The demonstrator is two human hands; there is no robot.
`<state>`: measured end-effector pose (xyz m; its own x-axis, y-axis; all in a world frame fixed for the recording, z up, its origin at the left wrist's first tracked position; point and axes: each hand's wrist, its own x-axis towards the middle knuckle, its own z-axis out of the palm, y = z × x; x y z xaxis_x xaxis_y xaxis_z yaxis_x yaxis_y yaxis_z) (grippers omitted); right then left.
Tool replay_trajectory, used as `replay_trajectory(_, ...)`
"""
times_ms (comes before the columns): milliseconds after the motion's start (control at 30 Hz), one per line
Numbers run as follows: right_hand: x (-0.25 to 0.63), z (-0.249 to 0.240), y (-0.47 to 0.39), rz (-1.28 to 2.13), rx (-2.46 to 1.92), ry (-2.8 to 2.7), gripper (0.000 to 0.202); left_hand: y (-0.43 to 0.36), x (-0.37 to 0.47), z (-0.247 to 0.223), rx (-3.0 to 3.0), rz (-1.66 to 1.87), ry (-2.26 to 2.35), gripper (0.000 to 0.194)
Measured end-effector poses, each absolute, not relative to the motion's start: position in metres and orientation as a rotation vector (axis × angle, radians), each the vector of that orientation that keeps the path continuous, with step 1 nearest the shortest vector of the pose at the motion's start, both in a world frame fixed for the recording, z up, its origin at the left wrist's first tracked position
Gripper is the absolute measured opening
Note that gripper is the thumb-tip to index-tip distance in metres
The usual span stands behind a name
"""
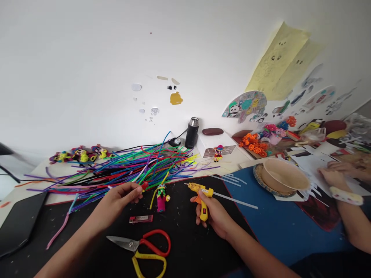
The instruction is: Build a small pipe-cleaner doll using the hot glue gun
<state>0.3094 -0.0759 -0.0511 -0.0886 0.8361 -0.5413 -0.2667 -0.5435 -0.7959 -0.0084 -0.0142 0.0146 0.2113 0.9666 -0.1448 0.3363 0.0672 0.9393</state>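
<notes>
Between thumb and fingers, my left hand (123, 199) pinches a small red piece (144, 185). My right hand (213, 212) is wrapped round a yellow glue gun (204, 191), its nozzle pointing left and a clear glue stick (237, 200) sticking out behind. Between my hands, a small pipe cleaner figure (161, 199) with a magenta lower part and a green face lies on the black mat (191, 243). A lighter (141, 219) is below my left hand. Nearer me lie scissors (139, 245) with one red and one yellow handle.
Many coloured pipe cleaners (116, 170) spread along the back left. Finished figures (84, 154) lie behind them. A black thermos (192, 133) stands by a white box (214, 143). Right of the mat are a bowl (285, 175) and another person's hands (336, 175).
</notes>
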Motion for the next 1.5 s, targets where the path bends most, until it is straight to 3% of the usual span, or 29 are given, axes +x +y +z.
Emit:
replay_trajectory(333, 0.326, -0.052, -0.072, 1.76, -1.689, -1.022, 0.049, -0.025, -0.013, -0.011, 1.537, 0.622, 1.243, 0.055)
replay_trajectory(567, 0.334, -0.036, -0.092, 1.285, -1.938, -1.462, 0.044, -0.029, -0.006, -0.02, 1.426, 0.574, 1.225, 0.054)
replay_trajectory(900, 0.242, -0.042, -0.08, 1.989, -1.559, -1.148, 0.033, -0.032, 0.008, -0.032, 1.199, 0.539, 1.154, 0.051)
replay_trajectory(1100, 0.228, -0.049, -0.064, 1.996, -1.584, -0.966, 0.023, -0.034, 0.009, -0.032, 1.016, 0.569, 1.137, 0.052)
replay_trajectory(1500, 0.21, -0.057, -0.056, 1.932, -1.607, -0.973, 0.023, -0.039, 0.017, -0.029, 1.03, 0.524, 1.117, 0.054)
